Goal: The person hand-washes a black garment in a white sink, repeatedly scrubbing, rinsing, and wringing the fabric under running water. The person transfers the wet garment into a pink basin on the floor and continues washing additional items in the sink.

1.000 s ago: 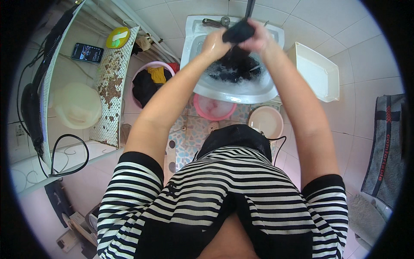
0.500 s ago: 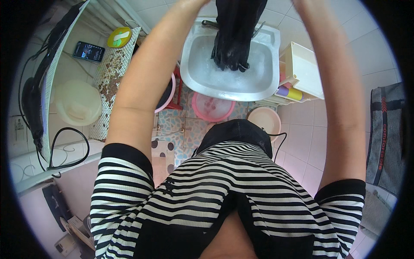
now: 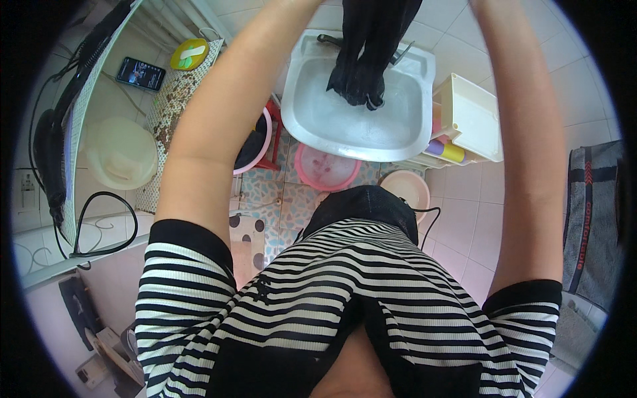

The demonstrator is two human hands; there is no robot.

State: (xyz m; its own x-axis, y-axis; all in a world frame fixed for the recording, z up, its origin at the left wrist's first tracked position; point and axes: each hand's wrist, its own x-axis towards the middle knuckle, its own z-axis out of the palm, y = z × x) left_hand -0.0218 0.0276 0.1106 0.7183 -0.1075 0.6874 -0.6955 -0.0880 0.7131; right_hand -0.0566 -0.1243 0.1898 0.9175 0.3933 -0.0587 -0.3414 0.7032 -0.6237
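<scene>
A wet-looking black garment hangs down over the white washbasin. It seems to split into two narrow parts like legs, and its lower ends hang over the bowl. The upper part runs out past the top edge of the view. Both my arms are raised and stretched forward on either side of it. My left forearm and right forearm leave the picture at the top, so both hands lie beyond the edge. Their grip on the garment cannot be seen. A dark tap handle shows behind the garment.
Under the basin stands a pink tub of cloudy water. A pink-rimmed basin with dark cloth sits on a red stool, left. A cream shelf rack is right of the sink. A phone and yellow soap dish lie left.
The garment and both arms have shifted slightly right in the view. Splashing water seen in the basin before has settled, and its bowl shows more plainly. The garment still hangs over the sink.
</scene>
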